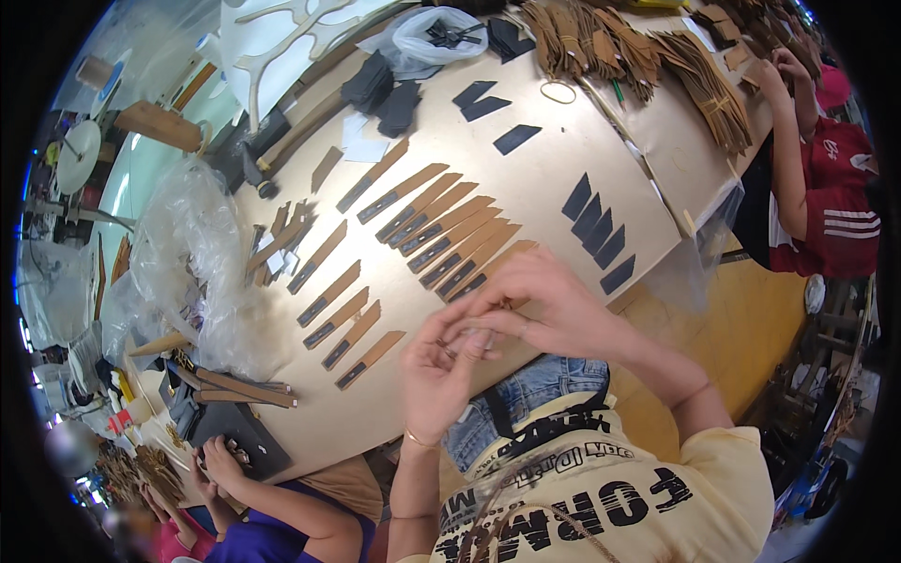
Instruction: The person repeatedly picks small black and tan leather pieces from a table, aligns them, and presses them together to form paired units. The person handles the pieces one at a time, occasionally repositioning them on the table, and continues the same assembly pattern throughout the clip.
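My left hand [435,373] and my right hand [549,305] meet over the table's near edge, fingertips pinched together. Whatever lies between the fingers is too small and blurred to make out. Just beyond them, a row of slanted brown strips [450,246] with black end patches fans across the table, its nearest end partly covered by my right hand. A shorter row of similar strips [335,324] lies to the left of my hands. Black slanted pieces [599,232] form a line to the right, and a few more black pieces [517,139] lie farther back.
Banded bundles of brown strips [587,42] lie at the back, near a clear plastic bag [427,39] and stacked dark pieces [368,83]. A hammer [255,174] and crumpled plastic [192,263] occupy the left. Co-workers' hands appear at right [784,75] and lower left [223,464].
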### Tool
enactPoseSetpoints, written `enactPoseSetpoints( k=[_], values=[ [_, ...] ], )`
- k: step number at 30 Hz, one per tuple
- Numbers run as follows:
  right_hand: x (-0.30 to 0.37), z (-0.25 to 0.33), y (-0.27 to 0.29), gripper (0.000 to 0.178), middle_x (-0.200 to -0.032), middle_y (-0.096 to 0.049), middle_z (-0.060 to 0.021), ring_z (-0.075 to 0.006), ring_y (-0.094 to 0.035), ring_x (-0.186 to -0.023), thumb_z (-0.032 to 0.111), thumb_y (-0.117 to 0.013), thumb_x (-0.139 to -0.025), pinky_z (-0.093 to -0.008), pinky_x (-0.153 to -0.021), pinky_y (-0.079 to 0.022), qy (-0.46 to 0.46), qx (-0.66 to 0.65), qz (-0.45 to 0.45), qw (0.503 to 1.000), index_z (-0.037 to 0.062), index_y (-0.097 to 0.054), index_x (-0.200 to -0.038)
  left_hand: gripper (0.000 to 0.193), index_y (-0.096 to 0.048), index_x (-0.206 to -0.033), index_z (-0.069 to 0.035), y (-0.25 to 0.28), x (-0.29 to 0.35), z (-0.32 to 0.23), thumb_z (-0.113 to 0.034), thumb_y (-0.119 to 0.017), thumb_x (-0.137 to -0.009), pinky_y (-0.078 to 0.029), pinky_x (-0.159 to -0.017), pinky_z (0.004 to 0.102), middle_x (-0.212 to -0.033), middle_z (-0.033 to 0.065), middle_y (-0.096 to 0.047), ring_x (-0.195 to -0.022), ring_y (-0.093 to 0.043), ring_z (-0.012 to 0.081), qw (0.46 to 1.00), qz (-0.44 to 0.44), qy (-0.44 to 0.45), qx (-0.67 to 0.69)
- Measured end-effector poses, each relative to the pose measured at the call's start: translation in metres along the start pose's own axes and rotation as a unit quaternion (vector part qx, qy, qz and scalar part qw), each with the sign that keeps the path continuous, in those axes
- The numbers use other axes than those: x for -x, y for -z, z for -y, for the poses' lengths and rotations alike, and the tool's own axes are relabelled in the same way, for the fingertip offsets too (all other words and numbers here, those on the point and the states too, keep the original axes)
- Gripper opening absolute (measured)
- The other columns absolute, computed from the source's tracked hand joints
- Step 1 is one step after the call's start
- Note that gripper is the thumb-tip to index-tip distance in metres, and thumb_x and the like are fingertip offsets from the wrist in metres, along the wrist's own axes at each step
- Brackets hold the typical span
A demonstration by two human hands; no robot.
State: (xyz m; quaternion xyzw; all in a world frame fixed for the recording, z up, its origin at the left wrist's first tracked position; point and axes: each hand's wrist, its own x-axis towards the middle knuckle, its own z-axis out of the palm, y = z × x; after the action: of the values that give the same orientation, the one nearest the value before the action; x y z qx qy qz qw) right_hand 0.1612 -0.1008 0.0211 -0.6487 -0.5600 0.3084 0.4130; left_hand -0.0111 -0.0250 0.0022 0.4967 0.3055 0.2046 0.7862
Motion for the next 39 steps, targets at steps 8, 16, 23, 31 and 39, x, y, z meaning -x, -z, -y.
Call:
enactPoseSetpoints(
  k=[8, 16, 23, 31, 39],
  values=[
    [0.067, -0.06, 0.012, 0.033, -0.109, -0.068, -0.0093, -0.0205, -0.063, -0.109, 0.014, -0.058, -0.085, -0.0337, -0.09, -0.051, 0.174, 0.434, -0.026, 0.884, 0.0055, -0.066, -0.116, 0.012, -0.059, -0.106, 0.001, 0.011, 0.007, 0.018, 0.0, -0.05, -0.098, -0.046, -0.079, 0.0248, -0.09, 0.0027, -0.059, -0.084, -0.055, 0.0096, 0.98, -0.068, -0.007, -0.185],
    [0.04, -0.094, 0.017, 0.032, -0.089, -0.069, -0.0068, -0.0203, -0.067, -0.086, 0.015, -0.062, -0.083, -0.0319, -0.077, -0.052, 0.339, 0.371, -0.011, 0.864, 0.0059, -0.066, -0.113, 0.031, -0.059, -0.112, -0.002, -0.018, -0.012, 0.018, -0.018, -0.069, -0.088, -0.046, -0.078, 0.0359, -0.09, 0.0115, -0.055, -0.085, -0.054, 0.026, 0.84, 0.004, -0.178, -0.512],
    [0.019, -0.057, 0.065, 0.037, -0.081, -0.068, -0.0039, -0.0245, -0.065, -0.075, 0.01, -0.068, -0.078, -0.0348, -0.071, -0.051, 0.103, 0.056, 0.099, 0.988, 0.0073, -0.064, -0.114, 0.022, -0.067, -0.108, -0.004, -0.032, -0.038, 0.006, -0.019, -0.067, -0.091, -0.044, -0.076, 0.0395, -0.097, 0.0115, -0.054, -0.086, -0.053, 0.0282, 0.862, 0.116, -0.083, -0.486],
    [-0.06, -0.106, 0.092, 0.05, -0.133, -0.058, -0.0163, -0.0301, -0.049, -0.13, 0.038, -0.054, -0.099, -0.0429, -0.109, -0.037, 0.073, 0.311, -0.043, 0.947, 0.0016, -0.055, -0.134, 0.026, -0.07, -0.115, 0.002, -0.017, -0.089, -0.021, -0.016, -0.057, -0.102, -0.037, -0.064, 0.0258, -0.079, -0.0023, -0.048, -0.073, -0.04, 0.0084, 0.953, 0.094, 0.0, -0.289],
    [-0.013, -0.108, 0.084, 0.053, -0.146, -0.048, -0.0154, -0.0267, -0.049, -0.129, 0.039, -0.049, -0.1, -0.0434, -0.109, -0.037, -0.014, 0.257, 0.005, 0.966, -0.0001, -0.053, -0.136, 0.021, -0.071, -0.105, 0.002, -0.022, -0.117, -0.028, -0.016, -0.065, -0.097, -0.035, -0.056, 0.0234, -0.076, -0.0023, -0.052, -0.065, -0.04, 0.0041, 0.971, 0.126, 0.126, -0.16]
  ],
)
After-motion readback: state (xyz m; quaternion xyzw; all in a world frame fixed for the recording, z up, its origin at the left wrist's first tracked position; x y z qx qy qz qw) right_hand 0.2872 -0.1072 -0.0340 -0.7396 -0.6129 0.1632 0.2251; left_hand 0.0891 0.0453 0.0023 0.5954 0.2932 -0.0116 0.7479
